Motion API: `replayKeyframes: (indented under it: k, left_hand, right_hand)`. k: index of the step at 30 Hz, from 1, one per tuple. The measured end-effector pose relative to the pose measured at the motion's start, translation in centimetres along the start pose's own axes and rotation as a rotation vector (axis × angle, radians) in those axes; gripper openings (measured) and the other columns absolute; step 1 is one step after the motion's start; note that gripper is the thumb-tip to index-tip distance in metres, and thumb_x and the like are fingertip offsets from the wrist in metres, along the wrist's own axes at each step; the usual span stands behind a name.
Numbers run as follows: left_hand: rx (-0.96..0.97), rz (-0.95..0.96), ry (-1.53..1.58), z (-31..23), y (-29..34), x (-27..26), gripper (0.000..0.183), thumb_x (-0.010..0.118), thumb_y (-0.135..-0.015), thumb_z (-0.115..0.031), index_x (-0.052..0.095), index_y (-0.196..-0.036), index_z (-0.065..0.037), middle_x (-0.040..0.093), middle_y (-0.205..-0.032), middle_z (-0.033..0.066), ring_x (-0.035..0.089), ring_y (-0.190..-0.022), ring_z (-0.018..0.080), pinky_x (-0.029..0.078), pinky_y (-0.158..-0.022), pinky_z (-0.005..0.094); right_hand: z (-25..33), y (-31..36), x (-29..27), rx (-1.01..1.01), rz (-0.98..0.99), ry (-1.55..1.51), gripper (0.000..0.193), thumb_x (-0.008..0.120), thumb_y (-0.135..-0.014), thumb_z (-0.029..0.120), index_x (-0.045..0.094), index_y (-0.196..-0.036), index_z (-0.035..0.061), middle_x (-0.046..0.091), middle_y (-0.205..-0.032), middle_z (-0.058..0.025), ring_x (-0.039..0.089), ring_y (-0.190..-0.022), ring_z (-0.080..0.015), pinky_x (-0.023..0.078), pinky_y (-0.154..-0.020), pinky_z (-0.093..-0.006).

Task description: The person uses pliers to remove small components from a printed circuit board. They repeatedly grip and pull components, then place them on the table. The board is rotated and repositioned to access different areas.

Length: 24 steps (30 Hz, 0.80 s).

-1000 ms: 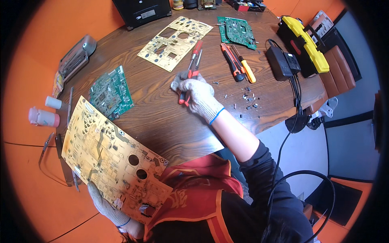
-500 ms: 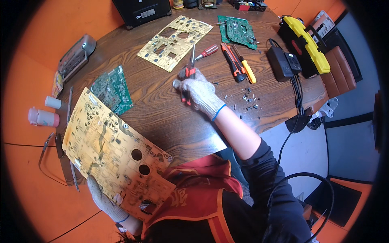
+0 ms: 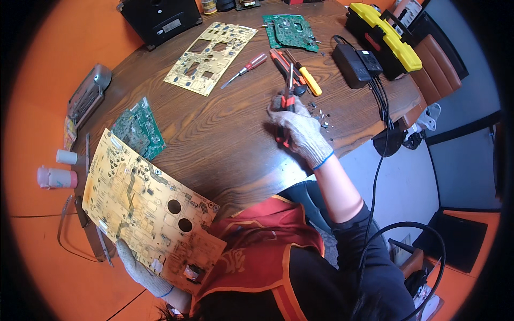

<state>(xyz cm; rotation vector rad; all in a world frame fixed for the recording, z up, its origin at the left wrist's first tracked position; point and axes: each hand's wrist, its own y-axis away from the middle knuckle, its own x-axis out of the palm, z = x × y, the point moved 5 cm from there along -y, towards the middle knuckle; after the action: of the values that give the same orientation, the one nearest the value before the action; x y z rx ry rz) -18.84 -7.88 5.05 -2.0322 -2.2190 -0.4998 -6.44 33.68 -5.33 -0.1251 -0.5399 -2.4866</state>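
My left hand (image 3: 140,272), in a pale knitted glove, grips the lower left edge of a large tan circuit board (image 3: 152,200). The board tilts over my lap and the table's left front edge; most of those fingers are behind it. My gloved right hand (image 3: 304,131) is closed around long-nose pliers (image 3: 287,102) with red and black handles. Their metal tip points away from me, beside a utility knife (image 3: 279,63). Small loose components (image 3: 324,119) lie scattered just right of this hand. Farther left is a red-handled screwdriver (image 3: 252,64).
Another tan board (image 3: 231,45) and green boards (image 3: 292,33) lie at the back. A green board (image 3: 140,128) sits behind the held one. On the right are a yellow-handled screwdriver (image 3: 310,81), a black power adapter (image 3: 350,67) with cables and a yellow-black toolbox (image 3: 385,37).
My right hand has moved right with the pliers, from near the red-handled screwdriver to beside the utility knife and loose components. My left hand still holds the large board. The view has shifted slightly.
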Motion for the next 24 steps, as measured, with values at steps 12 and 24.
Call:
replayKeyframes:
  k: [12,24]
  left_hand:
    - [0.222,-0.073,-0.337,0.1,-0.8,-0.6,0.057,0.048,-0.100,-0.035,0.044,-0.138,0.007,0.050,-0.139,0.0167,0.055,-0.117,0.0216,0.045,-0.096,0.0323]
    - [0.194,-0.077,-0.244,0.8,-0.4,-2.2,0.055,0.051,-0.100,-0.030,0.042,-0.139,0.007,0.047,-0.143,0.0170,0.051,-0.123,0.0234,0.040,-0.103,0.0349]
  right_hand:
    - [-4.3,12.7,4.9,0.353,0.841,0.243,0.052,0.063,-0.078,0.006,0.051,-0.128,0.0044,0.063,-0.105,-0.0067,0.060,-0.099,-0.0137,0.047,-0.083,-0.0241]
    - [2.5,8.2,-3.3,0.129,0.266,-0.185,0.046,0.067,-0.073,-0.003,0.056,-0.117,-0.0023,0.060,-0.121,-0.0143,0.061,-0.107,-0.0259,0.049,-0.094,-0.0358]
